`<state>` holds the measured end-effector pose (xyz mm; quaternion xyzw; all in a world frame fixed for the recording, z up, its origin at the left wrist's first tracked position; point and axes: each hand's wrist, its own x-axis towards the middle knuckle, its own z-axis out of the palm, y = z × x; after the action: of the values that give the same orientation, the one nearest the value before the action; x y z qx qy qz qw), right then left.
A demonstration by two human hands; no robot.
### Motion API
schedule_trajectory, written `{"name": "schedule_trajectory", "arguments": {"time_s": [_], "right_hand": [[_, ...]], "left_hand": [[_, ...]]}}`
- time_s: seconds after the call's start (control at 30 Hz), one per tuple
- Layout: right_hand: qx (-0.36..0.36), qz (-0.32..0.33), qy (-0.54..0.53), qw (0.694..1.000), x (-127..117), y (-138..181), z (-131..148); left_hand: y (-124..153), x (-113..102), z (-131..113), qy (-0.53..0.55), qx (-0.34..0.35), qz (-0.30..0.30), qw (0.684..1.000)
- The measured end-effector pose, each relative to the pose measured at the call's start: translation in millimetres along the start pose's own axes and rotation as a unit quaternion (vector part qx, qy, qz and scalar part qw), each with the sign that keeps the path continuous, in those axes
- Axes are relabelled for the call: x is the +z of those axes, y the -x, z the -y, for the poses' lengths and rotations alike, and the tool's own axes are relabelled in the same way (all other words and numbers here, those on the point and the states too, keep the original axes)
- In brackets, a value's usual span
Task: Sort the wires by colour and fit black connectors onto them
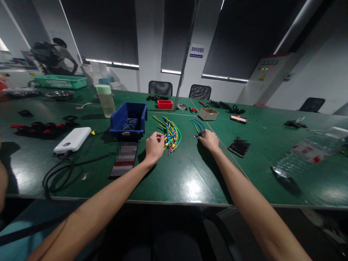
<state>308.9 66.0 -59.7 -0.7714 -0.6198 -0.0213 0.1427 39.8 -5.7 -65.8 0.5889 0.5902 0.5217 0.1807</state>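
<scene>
My left hand [154,146] is curled, its fingertips pinching at the near end of a bundle of coloured wires [172,133] that lies on the green table [179,177]. My right hand [209,140] rests further right with fingers closed on the end of a smaller bunch of blue and green wires [197,125]. A blue bin [127,121] holding dark parts stands just left of my left hand. A phone [124,159] lies flat below the bin, beside my left wrist.
A white power bank [73,139] with a black cable [62,170] lies at left. A clear plastic bottle [307,154] lies at right, another phone [239,148] near my right hand. A cardboard box [208,114], red tray [165,104], green basket [60,81] and a person [56,56] are further back.
</scene>
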Motion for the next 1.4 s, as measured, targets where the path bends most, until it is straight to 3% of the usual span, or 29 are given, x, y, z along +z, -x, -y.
{"name": "schedule_trajectory", "arguments": {"time_s": [0.23,0.4,0.93,1.17,1.4], "right_hand": [[-0.007,0.005,0.042,0.999,-13,12,11],[0.016,-0.065,0.035,0.997,-20,15,20],[-0.014,-0.078,-0.021,0.997,-13,19,28],[-0.028,-0.064,-0.016,0.997,-11,20,30],[-0.036,-0.066,-0.020,0.997,-9,21,31]], "left_hand": [[1,-1,-1,0.012,-0.021,0.001,1.000],[1,-1,-5,0.030,-0.022,0.002,0.999],[0,7,5,0.004,-0.021,0.040,0.999],[-2,12,10,0.110,-0.056,0.085,0.989],[-3,10,4,0.221,-0.102,0.095,0.965]]}}
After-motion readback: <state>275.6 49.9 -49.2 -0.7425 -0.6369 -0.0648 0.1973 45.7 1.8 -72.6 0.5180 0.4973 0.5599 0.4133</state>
